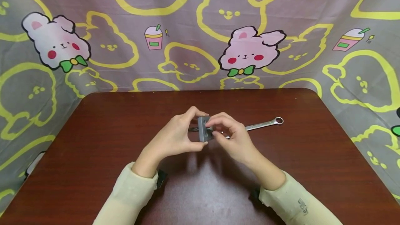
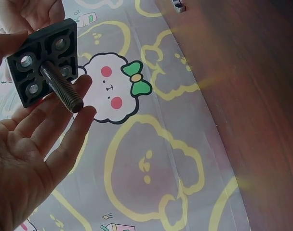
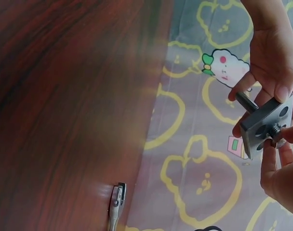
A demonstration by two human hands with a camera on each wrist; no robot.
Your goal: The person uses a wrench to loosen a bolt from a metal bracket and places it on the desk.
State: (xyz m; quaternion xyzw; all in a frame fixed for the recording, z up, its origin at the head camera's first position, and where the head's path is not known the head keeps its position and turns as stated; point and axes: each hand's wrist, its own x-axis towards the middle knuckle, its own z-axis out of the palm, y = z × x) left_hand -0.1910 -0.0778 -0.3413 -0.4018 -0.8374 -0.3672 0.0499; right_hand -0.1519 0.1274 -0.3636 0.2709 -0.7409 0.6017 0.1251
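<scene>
Square four-holed plate carries a ridged, cylindrical metal bolt.

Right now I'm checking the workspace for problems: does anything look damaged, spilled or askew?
Nothing stands out: the plate in the left hand shows no break, its bolt looks straight, the wrench lies on the table, and no spill shows.

Screened-off spot, apparently indoors; home or workshop, cannot tell.
Cartoon-printed cloth hangs across the top and down both sides of the head view, around a dark wood-grain table filling the lower middle.
</scene>
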